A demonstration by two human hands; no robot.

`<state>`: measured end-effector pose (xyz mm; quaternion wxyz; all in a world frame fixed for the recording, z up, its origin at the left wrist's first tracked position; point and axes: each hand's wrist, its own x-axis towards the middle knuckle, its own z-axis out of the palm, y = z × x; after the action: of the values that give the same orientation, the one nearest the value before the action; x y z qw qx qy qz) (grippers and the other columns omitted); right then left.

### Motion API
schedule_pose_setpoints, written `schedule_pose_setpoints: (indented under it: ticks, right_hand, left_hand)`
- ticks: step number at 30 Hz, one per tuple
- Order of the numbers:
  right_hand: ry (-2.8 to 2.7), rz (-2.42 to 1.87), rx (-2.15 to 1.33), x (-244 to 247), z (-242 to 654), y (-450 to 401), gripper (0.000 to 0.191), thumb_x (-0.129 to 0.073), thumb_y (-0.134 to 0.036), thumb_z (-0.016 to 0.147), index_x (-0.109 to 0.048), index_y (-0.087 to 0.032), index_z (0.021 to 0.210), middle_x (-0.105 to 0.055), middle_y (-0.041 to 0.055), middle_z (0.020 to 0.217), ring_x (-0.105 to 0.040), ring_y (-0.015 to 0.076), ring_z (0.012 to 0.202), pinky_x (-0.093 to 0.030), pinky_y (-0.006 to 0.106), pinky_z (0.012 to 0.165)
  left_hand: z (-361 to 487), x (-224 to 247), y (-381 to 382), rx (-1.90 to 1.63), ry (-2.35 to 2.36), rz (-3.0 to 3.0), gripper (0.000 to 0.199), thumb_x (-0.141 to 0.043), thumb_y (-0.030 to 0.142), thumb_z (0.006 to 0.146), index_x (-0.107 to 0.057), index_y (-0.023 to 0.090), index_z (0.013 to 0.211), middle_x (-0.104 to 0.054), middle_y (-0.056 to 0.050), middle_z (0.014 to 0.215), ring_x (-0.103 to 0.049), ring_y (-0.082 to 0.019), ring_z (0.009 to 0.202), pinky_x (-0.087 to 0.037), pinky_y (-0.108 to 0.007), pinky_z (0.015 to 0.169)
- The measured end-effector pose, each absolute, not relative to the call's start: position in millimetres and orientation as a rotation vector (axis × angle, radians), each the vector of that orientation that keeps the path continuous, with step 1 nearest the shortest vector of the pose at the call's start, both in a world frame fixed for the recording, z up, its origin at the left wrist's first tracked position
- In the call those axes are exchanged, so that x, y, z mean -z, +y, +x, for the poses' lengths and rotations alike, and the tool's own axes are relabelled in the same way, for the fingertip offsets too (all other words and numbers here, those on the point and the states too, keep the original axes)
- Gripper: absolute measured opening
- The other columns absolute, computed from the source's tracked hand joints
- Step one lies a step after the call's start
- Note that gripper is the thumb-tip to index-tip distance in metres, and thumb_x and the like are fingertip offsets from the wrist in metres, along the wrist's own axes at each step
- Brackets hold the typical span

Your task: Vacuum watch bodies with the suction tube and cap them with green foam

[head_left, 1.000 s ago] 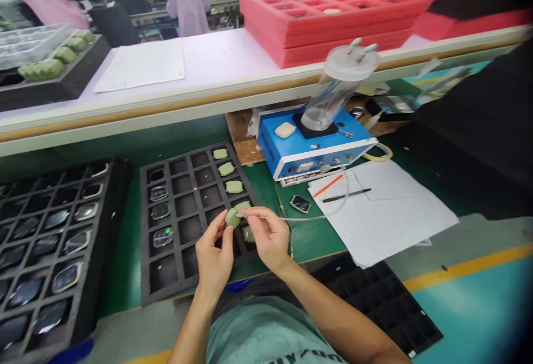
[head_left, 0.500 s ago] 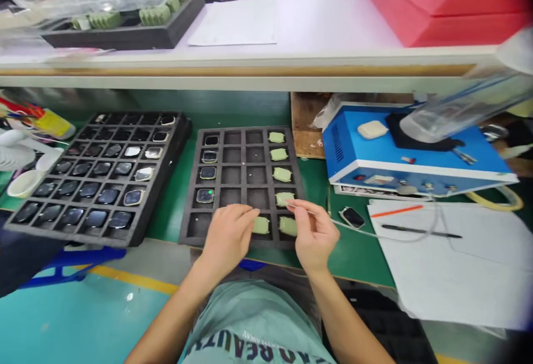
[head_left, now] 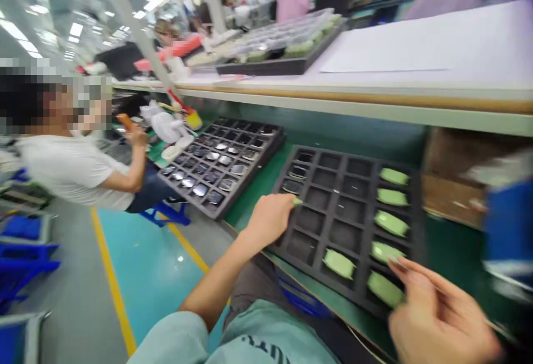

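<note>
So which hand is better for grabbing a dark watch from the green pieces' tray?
Probably left. The left hand is right beside the dark watches, though a green bit shows at its fingertips. The right hand is across, by the green pieces.

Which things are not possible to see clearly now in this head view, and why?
- Head view: most of the green item, covered by the left hand.
- Head view: what the right hand pinches, hidden by fingers and blur.
- Head view: the blue box, blurred, cut off by the right edge.
- Head view: any writing on the white sheet, too blurred.
</note>
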<state>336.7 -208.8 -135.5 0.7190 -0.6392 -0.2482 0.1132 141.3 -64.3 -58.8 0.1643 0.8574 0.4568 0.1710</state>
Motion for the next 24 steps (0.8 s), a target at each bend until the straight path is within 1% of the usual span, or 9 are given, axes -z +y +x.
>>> schedule_pose_setpoints:
  ticks: [2, 3, 5, 6, 8, 12, 14, 18, 24]
  right_hand:
    - [-0.581, -1.413, -0.239, 119.8, 322.9, -201.1, 0.025, -0.074, -0.041, 0.089, -0.076, -0.016, 0.093, -0.075, 0.009, 0.088, -0.073, 0.0217, 0.075, -0.063, 0.04, 0.077]
    - [-0.6, -1.408, -0.221, 115.0, 319.6, -195.9, 0.024, -0.072, -0.04, 0.091, -0.075, -0.016, 0.092, -0.075, 0.009, 0.087, -0.073, 0.0217, 0.075, -0.063, 0.039, 0.075]
    - [-0.647, -1.398, -0.199, 111.7, 320.8, -186.2, 0.021, -0.068, -0.037, 0.094, -0.075, -0.017, 0.092, -0.076, 0.009, 0.09, -0.075, 0.0217, 0.079, -0.064, 0.038, 0.076]
    - [-0.664, -1.384, -0.187, 112.0, 324.0, -183.0, 0.019, -0.066, -0.034, 0.096, -0.075, -0.018, 0.093, -0.077, 0.0088, 0.092, -0.075, 0.0216, 0.082, -0.065, 0.038, 0.078]
    - [-0.689, -1.343, -0.172, 113.5, 330.9, -180.1, 0.016, -0.063, -0.031, 0.098, -0.074, -0.02, 0.096, -0.077, 0.0082, 0.096, -0.076, 0.0212, 0.087, -0.065, 0.036, 0.08]
    - [-0.747, -1.291, -0.18, 113.3, 336.8, -180.7, 0.014, -0.06, -0.026, 0.099, -0.074, -0.022, 0.101, -0.077, 0.008, 0.1, -0.075, 0.0207, 0.095, -0.065, 0.034, 0.082]
    - [-0.777, -1.277, -0.206, 112.3, 337.2, -180.6, 0.014, -0.06, -0.024, 0.099, -0.074, -0.023, 0.103, -0.077, 0.0075, 0.102, -0.075, 0.0205, 0.097, -0.064, 0.034, 0.084]
    - [-0.8, -1.275, -0.233, 111.2, 338.2, -179.5, 0.014, -0.06, -0.023, 0.099, -0.074, -0.024, 0.103, -0.077, 0.0067, 0.102, -0.074, 0.021, 0.097, -0.064, 0.036, 0.086]
    - [-0.81, -1.267, -0.235, 111.3, 339.8, -179.7, 0.014, -0.06, -0.022, 0.099, -0.073, -0.025, 0.103, -0.077, 0.0067, 0.103, -0.074, 0.0223, 0.099, -0.063, 0.04, 0.09]
  left_hand:
    - [154.9, 63.1, -78.6, -0.805, 1.244, 2.049, 0.027, -0.05, 0.022, 0.098, -0.072, 0.019, 0.115, -0.077, -0.01, 0.11, -0.073, -0.023, 0.099, -0.057, -0.035, 0.088]
    - [165.3, 67.1, -84.5, -0.883, 1.169, 1.862, 0.028, -0.052, 0.025, 0.097, -0.071, 0.019, 0.117, -0.078, -0.01, 0.108, -0.074, -0.022, 0.095, -0.058, -0.033, 0.085]
    - [189.7, 76.6, -94.7, -0.889, 1.018, 1.594, 0.028, -0.058, 0.029, 0.094, -0.072, 0.016, 0.115, -0.078, -0.009, 0.101, -0.075, -0.021, 0.088, -0.06, -0.031, 0.078]
    - [201.9, 81.1, -99.1, -0.869, 0.969, 1.509, 0.028, -0.06, 0.031, 0.092, -0.072, 0.016, 0.112, -0.078, -0.01, 0.099, -0.075, -0.021, 0.087, -0.061, -0.03, 0.076]
    - [221.4, 88.2, -106.0, -0.854, 0.919, 1.402, 0.032, -0.065, 0.036, 0.09, -0.072, 0.015, 0.112, -0.078, -0.011, 0.103, -0.076, -0.022, 0.091, -0.062, -0.031, 0.08]
    - [235.8, 95.7, -110.9, -0.879, 0.919, 1.326, 0.049, -0.074, 0.042, 0.084, -0.068, 0.013, 0.123, -0.078, -0.014, 0.106, -0.076, -0.023, 0.093, -0.063, -0.034, 0.084]
    - [235.0, 96.9, -110.8, -0.882, 0.921, 1.325, 0.052, -0.076, 0.043, 0.082, -0.069, 0.012, 0.123, -0.078, -0.014, 0.106, -0.077, -0.024, 0.093, -0.063, -0.035, 0.086]
    - [233.4, 95.9, -111.3, -0.875, 0.945, 1.351, 0.043, -0.077, 0.04, 0.082, -0.075, 0.013, 0.115, -0.078, -0.014, 0.11, -0.077, -0.025, 0.097, -0.063, -0.037, 0.091]
    - [235.4, 95.5, -112.3, -0.915, 0.922, 1.366, 0.034, -0.078, 0.032, 0.082, -0.078, 0.016, 0.112, -0.079, -0.01, 0.109, -0.078, -0.023, 0.095, -0.064, -0.034, 0.088]
